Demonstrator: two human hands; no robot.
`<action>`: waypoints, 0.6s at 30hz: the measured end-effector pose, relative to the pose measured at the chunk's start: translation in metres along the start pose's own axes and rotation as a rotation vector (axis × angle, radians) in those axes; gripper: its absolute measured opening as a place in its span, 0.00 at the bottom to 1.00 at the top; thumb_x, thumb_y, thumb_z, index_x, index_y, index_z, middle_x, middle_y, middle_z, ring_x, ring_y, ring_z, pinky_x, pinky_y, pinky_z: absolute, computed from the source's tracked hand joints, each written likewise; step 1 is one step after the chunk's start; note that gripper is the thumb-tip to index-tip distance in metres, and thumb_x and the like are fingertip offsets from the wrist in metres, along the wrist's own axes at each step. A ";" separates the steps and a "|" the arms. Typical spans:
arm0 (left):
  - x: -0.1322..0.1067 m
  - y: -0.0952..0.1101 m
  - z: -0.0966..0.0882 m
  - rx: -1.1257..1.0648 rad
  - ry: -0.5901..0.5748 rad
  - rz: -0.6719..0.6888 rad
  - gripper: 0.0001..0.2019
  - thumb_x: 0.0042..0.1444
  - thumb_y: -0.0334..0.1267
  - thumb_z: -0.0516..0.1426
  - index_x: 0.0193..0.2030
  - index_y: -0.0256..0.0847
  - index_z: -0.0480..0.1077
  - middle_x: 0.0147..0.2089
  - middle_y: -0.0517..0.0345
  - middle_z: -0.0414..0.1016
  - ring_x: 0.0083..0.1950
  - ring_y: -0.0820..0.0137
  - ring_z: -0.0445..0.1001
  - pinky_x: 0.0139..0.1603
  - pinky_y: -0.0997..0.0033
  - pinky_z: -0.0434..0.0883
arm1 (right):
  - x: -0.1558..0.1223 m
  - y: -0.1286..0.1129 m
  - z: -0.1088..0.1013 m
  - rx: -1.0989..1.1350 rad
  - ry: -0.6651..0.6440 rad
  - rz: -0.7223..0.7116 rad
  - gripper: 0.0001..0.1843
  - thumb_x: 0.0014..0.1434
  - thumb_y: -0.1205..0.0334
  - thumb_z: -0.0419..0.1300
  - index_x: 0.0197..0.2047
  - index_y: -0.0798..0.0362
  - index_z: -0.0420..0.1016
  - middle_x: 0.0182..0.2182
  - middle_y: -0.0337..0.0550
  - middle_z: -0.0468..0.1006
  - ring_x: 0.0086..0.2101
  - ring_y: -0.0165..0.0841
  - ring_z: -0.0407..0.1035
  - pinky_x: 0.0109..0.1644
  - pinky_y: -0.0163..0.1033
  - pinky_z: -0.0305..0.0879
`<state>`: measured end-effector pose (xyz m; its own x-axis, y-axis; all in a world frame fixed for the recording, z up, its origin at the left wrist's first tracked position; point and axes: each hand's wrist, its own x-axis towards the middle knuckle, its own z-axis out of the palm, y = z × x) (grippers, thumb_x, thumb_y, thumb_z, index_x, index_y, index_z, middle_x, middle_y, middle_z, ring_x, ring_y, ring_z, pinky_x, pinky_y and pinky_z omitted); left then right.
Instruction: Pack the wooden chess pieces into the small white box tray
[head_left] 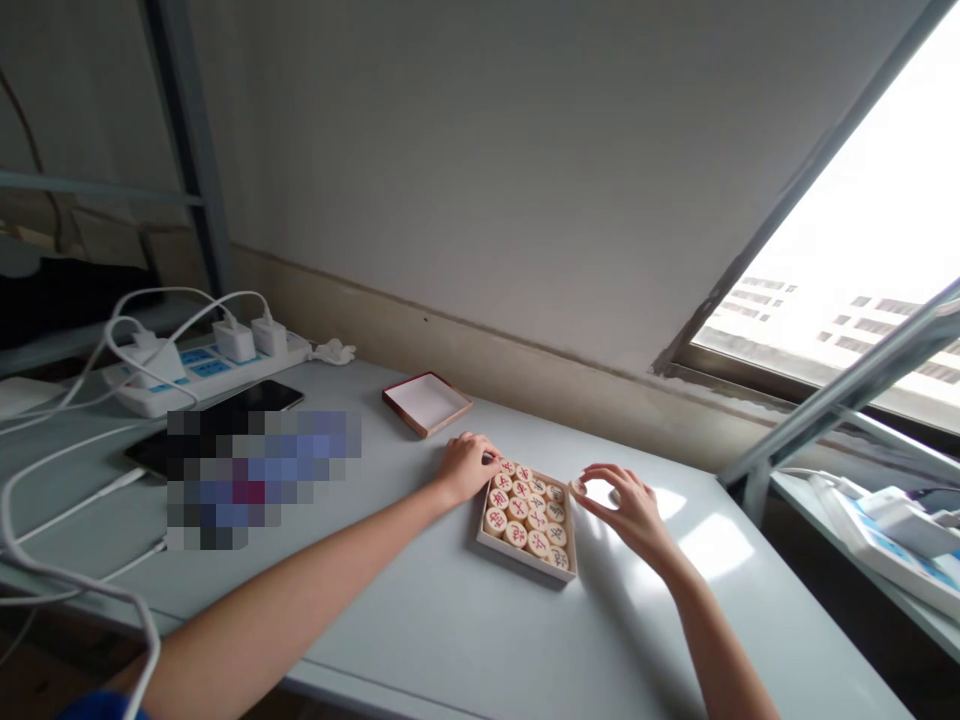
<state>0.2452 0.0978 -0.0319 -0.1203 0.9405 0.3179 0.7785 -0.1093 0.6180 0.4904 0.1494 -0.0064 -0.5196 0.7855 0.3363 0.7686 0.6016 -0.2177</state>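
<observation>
A small shallow box (525, 562) on the grey table holds several round wooden chess pieces (527, 507) marked in red and dark characters. My left hand (466, 465) rests at the box's far left corner, fingers curled against its edge. My right hand (628, 503) hovers just right of the box and pinches one round piece (578, 487) between thumb and fingertips. The box's lid (427, 402), red-edged and white inside, lies open side up farther back.
A white power strip (196, 371) with chargers and cables sits at the back left, with a dark phone (255, 396) beside it. A blurred patch covers things left of centre. A metal frame (840, 400) and window stand at right.
</observation>
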 end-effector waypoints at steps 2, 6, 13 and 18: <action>0.000 0.000 0.000 0.001 -0.002 0.007 0.10 0.51 0.35 0.53 0.33 0.40 0.75 0.38 0.55 0.76 0.42 0.66 0.69 0.46 0.68 0.64 | -0.002 0.008 -0.001 -0.051 -0.038 0.068 0.15 0.52 0.46 0.53 0.36 0.45 0.69 0.42 0.42 0.71 0.44 0.42 0.62 0.48 0.53 0.52; -0.001 0.001 0.000 0.002 -0.010 0.008 0.10 0.51 0.35 0.52 0.33 0.40 0.75 0.38 0.55 0.76 0.43 0.66 0.69 0.45 0.69 0.64 | -0.004 0.011 0.005 -0.097 -0.098 0.047 0.17 0.51 0.51 0.54 0.45 0.43 0.66 0.48 0.42 0.67 0.47 0.43 0.60 0.50 0.55 0.50; -0.002 0.005 -0.003 0.007 -0.014 0.003 0.10 0.51 0.33 0.52 0.33 0.39 0.75 0.38 0.55 0.76 0.42 0.65 0.69 0.46 0.68 0.64 | -0.005 0.021 0.005 -0.162 -0.051 0.111 0.09 0.53 0.60 0.50 0.36 0.47 0.69 0.42 0.43 0.70 0.45 0.43 0.61 0.53 0.61 0.43; -0.001 0.004 -0.002 0.012 -0.010 0.001 0.10 0.51 0.34 0.52 0.32 0.40 0.75 0.38 0.56 0.76 0.42 0.65 0.69 0.45 0.67 0.64 | -0.003 -0.011 -0.008 0.290 -0.191 -0.175 0.13 0.54 0.58 0.53 0.44 0.46 0.68 0.46 0.45 0.68 0.46 0.38 0.62 0.50 0.47 0.57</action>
<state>0.2470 0.0955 -0.0282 -0.1135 0.9435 0.3113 0.7857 -0.1066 0.6094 0.4869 0.1389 0.0026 -0.7146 0.6641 0.2200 0.5394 0.7233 -0.4312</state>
